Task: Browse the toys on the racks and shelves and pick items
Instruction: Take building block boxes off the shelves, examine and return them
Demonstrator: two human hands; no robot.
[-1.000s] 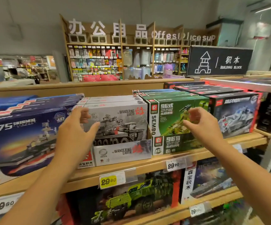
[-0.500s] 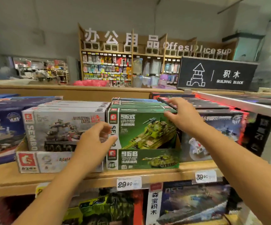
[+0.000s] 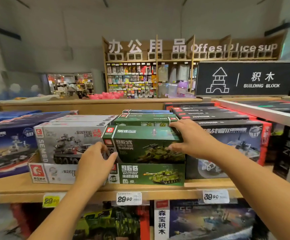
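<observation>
A green tank building-block box (image 3: 146, 144) stands front-most in its green display tray (image 3: 149, 174) on the wooden shelf (image 3: 10, 189), tilted forward. My right hand (image 3: 191, 141) grips its right end, fingers over the top edge and thumb on the front face. My left hand (image 3: 95, 161) holds its left end, thumb on the front. More green boxes (image 3: 140, 121) stand behind it.
A grey Wandering Earth box (image 3: 66, 142) stands to the left and a blue warship box (image 3: 5, 151) beyond it. A dark box (image 3: 231, 144) sits at the right. Price tags (image 3: 129, 198) line the shelf edge. More boxes (image 3: 206, 220) fill the lower shelf.
Both hands have closed in on the green tank box; the right hand went from touching its top corner to gripping its end, and the box has tipped forward out of the tray.
</observation>
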